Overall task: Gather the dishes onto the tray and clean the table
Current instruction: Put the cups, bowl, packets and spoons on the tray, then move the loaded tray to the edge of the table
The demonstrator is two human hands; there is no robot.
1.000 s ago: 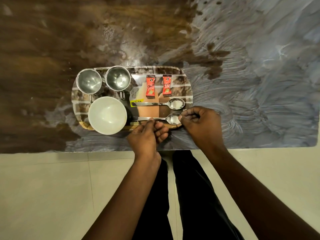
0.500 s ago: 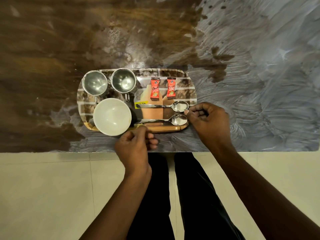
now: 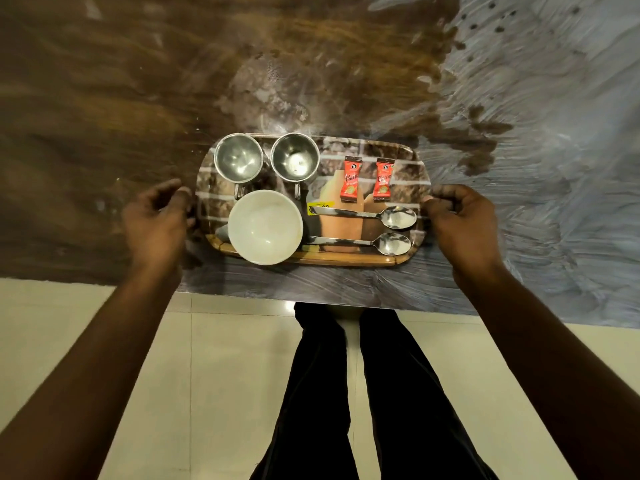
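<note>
Head view, the only one: tray (image 3: 420,168) sits at centre frame on the table (image 3: 104,98), close to the table's near edge; everything visible is already loaded on it; two steel cups (image 3: 238,158) (image 3: 294,156) along its upper left, white bowl (image 3: 265,226) at its lower left and overhanging the near rim slightly, two red sachets (image 3: 351,179) (image 3: 383,180) at upper right, two spoons (image 3: 367,213) (image 3: 360,241) lying parallel below them with bowls pointing to frame right; no loose dishes seen elsewhere on the tabletop.

Left hand (image 3: 157,221) at the tray's short edge on frame left, fingers curled, tips touching or just at the rim; cannot tell whether it has closed on the edge; right hand (image 3: 460,223) at the opposite short edge on frame right, fingers curled over the rim, appears to be grasping the tray.

Judgement: gathering looks complete; step in hand is taking hold of the tray at both ends, presumably to lift it clear so the table can be wiped; tabletop at right and lower frame shows pale streaky smears, so cleaning appears unfinished.

Next move calls for: firm grip by both hands; a level, even lift, since the cups stand upright and unsecured, the spoons can slide, and the bowl sits at the rim; any tilt toward the near edge risks the bowl going first.
</note>
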